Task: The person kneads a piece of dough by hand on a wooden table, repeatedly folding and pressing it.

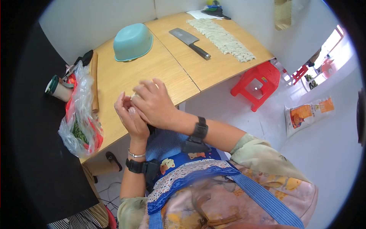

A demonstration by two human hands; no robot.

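Note:
Both my hands are together above the near part of the wooden table. My left hand [131, 119] is cupped, its fingers curled up around a small pale piece of dough [134, 95] that is mostly hidden. Over it lies my right hand [155, 105], its fingers bent onto the same dough and slightly blurred. On the far right of the table, pale pleated dumplings [223, 40] are laid out in close rows. A cleaver [189, 42] with a black handle rests to their left.
An upturned light-blue basin [133, 41] sits at the back left. Along the left edge are a rolling pin [94, 82], a plastic bag of chopped greens [79, 131] and a cup [59, 89]. A red stool [261, 82] and a printed sack [308, 114] are on the right-hand floor.

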